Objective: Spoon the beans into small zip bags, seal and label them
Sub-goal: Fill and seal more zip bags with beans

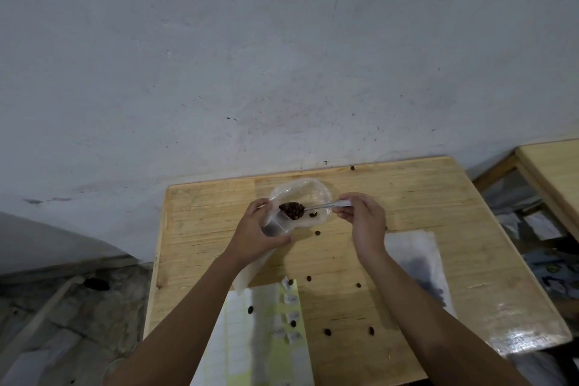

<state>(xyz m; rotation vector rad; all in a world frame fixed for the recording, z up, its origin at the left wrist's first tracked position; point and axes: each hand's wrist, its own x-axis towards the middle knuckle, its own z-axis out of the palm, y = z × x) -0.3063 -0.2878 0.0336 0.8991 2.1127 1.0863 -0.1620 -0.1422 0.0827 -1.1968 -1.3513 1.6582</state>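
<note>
My left hand [255, 233] grips a small clear zip bag [276, 226], its mouth turned up and to the right. My right hand [360, 216] pinches the handle of a metal spoon [326, 205]. The spoon's bowl carries a heap of dark beans [292, 210] right at the bag's mouth. Behind the spoon lies a larger crumpled clear plastic bag [313, 194] with a few beans in it. A sheet of labels [266, 338] on yellow-green backing lies at the table's near edge, between my forearms.
Several loose beans [327, 331] are scattered over the wooden table [438, 213]. A stack of flat clear bags [416, 260] lies under my right forearm. The wall rises right behind the table. A second wooden table [551, 163] stands at the right.
</note>
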